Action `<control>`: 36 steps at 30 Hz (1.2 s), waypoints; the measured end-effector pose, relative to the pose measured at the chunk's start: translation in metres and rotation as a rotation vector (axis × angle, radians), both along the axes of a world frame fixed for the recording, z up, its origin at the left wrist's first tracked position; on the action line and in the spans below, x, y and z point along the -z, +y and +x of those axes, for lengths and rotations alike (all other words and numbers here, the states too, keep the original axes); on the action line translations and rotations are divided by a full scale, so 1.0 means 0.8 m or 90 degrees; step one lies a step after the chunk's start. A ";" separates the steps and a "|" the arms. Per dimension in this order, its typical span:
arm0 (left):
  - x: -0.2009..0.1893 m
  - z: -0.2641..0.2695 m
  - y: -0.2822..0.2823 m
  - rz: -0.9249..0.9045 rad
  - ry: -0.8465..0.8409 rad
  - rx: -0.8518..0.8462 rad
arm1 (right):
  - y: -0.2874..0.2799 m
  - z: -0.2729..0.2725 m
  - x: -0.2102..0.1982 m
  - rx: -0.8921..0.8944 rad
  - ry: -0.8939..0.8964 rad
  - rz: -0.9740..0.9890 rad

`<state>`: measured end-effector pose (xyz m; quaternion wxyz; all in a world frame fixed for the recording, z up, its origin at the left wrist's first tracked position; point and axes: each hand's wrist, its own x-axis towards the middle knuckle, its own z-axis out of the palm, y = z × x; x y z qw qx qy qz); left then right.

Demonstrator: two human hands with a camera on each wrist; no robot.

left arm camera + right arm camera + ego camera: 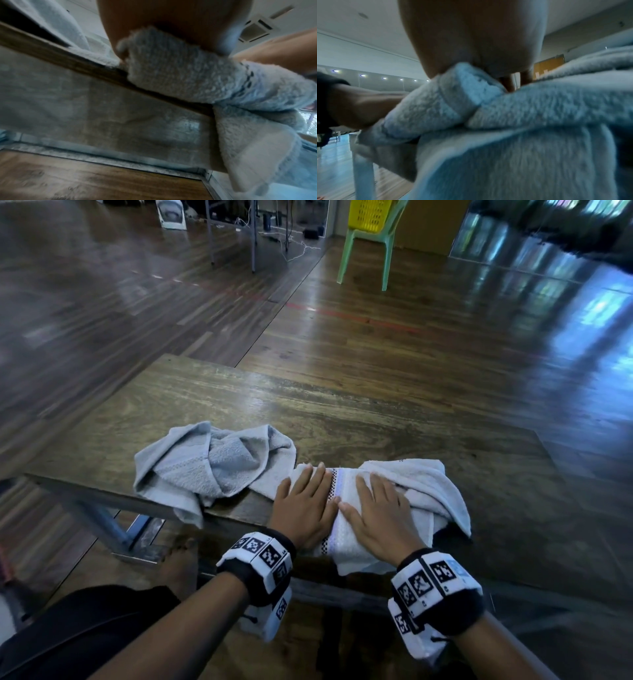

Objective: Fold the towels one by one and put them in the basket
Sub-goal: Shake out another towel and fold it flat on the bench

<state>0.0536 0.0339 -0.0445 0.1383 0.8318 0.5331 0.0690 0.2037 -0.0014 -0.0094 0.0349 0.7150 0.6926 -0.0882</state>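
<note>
A white towel [421, 491] with a dotted border stripe lies bunched at the near edge of the wooden table [308, 405], part of it hanging over the edge. My left hand [306, 503] and right hand [375, 511] both press flat on it, side by side, fingers straight. A crumpled grey towel [212, 463] lies just to the left of them on the table. The left wrist view shows the white towel [180, 65] under my palm at the table edge. In the right wrist view, the white towel [522, 135] fills the lower picture. No basket sits on the table.
A yellow basket [370, 213] sits on a green plastic chair [363, 251] far behind the table. Metal table legs [233, 234] and cables stand at the back left. Shiny wooden floor surrounds the table. My knee [68, 628] is at lower left.
</note>
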 end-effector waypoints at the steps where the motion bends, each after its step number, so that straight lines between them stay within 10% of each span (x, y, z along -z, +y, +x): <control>1: 0.000 0.000 0.000 -0.008 -0.005 -0.004 | -0.002 -0.002 0.006 0.010 0.004 -0.013; 14: -0.002 -0.034 0.030 -0.060 0.035 -0.073 | 0.008 0.017 0.020 0.025 0.082 0.002; 23: -0.018 -0.070 0.017 0.033 -0.029 -0.087 | 0.007 0.031 -0.005 0.075 -0.066 0.146; 36: -0.018 -0.057 0.022 -0.111 -0.138 -0.157 | 0.009 0.041 -0.007 0.160 0.183 -0.008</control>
